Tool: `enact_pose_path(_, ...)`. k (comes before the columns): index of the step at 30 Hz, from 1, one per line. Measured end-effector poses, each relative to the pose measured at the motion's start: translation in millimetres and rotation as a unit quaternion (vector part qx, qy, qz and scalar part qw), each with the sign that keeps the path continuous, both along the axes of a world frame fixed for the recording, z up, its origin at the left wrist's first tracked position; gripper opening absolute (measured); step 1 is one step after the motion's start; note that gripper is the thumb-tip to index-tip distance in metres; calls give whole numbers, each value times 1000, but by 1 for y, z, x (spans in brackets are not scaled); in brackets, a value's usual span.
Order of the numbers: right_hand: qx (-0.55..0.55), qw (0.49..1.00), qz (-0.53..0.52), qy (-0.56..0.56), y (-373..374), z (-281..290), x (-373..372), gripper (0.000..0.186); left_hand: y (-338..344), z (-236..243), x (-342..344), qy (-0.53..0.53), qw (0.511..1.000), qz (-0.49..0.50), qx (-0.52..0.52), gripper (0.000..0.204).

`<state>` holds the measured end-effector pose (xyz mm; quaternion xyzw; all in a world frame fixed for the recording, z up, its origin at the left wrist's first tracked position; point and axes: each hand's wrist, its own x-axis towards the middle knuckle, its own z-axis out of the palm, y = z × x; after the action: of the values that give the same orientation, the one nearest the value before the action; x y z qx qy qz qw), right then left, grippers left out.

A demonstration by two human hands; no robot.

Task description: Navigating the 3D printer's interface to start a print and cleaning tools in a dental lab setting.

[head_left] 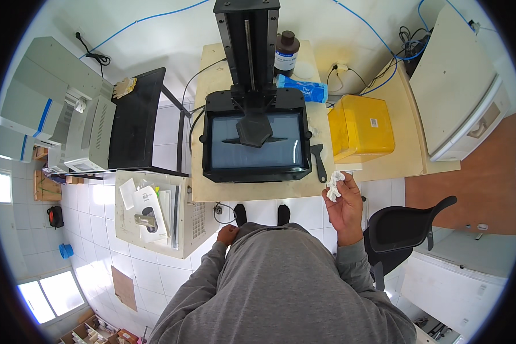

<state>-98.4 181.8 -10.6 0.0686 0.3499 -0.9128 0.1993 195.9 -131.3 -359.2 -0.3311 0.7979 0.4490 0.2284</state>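
Note:
My right hand (347, 207) is raised at the table's front right corner, its fingers closed on a crumpled white tissue (334, 187). By the hem of my grey shirt rests my left hand (228, 234); its fingers are mostly hidden, so I cannot tell whether it holds anything. In front of me stands a black resin 3D printer (212, 172) with a tall column. Under its dark angular bracket (254, 129) lies a grey-blue rectangular surface (226, 155). A dark scraper (320, 163) lies on the table (258, 192) just right of the printer, nearest to my right hand.
Behind the printer are a brown bottle (286, 54) and a blue tissue pack (304, 90). A yellow container (364, 127) stands to the right. A black chair (393, 228) is close to my right arm. To the left, a low cabinet (180, 221) carries papers.

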Motion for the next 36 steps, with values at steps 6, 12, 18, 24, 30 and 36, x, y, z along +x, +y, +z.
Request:
enact_pose_path(6, -3, 1000, 0, 0, 0, 1, 0, 23, 0, -1, 0, 0, 1000, -9, 0, 46)
enact_pose_path(12, -4, 1000, -2, -1, 0, -1, 0, 22, 1, 7, -3, -13, 1000, 3, 9, 45)
enact_pose_path(18, -2, 1000, -4, -6, -1, 0, 1, 22, 1, 6, -1, 0, 1000, 5, 8, 44)
enact_pose_path(24, -5, 1000, -4, -5, -2, 0, 2, 22, 2, 10, -4, -8, 1000, 2, 7, 44)
enact_pose_path(30, -6, 1000, -3, -4, 0, -2, 2, 22, 3, 18, -6, -18, 1000, 8, 9, 43)
enact_pose_path(36, -7, 1000, 0, -2, -1, 1, 3, 23, 3, 17, -4, -3, 1000, 9, 12, 43)
